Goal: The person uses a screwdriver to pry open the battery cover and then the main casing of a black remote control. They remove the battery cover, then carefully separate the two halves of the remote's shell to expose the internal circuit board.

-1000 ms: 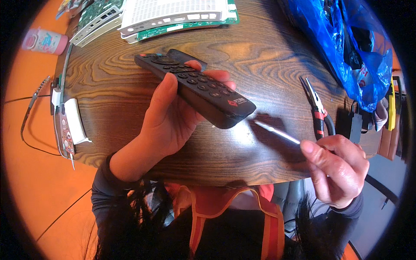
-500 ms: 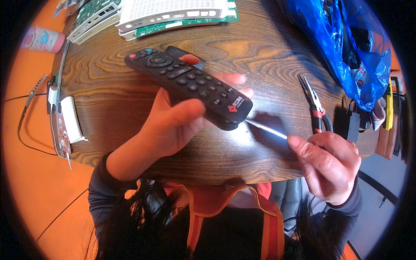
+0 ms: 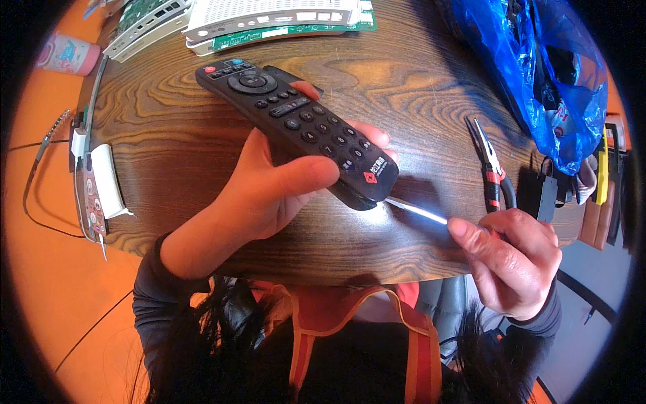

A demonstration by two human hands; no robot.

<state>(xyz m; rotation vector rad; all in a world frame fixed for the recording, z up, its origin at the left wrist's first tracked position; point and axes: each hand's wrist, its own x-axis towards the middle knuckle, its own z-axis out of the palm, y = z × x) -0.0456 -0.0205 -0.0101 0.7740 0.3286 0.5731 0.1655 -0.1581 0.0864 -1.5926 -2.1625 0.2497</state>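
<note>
My left hand is closed round a black remote control, held above the table with its buttons facing up. The thumb presses along the near side, and fingertips show past the far side. Part of a dark flat piece sticks out from behind the remote; how it is joined there is hidden. My right hand pinches a thin, shiny metal rod like a screwdriver shaft. Its tip meets the seam at the remote's near right end. Any handle is hidden in the palm.
Red-and-black needle-nose pliers lie right of the remote on the wooden table. A blue plastic bag fills the far right. White device housings with green circuit boards stand at the back. A white roll lies at the left edge.
The remote has tilted slightly, showing more of its button face, and its near end has shifted a little right and nearer. The rod's tip has moved with it and stays at the seam.
</note>
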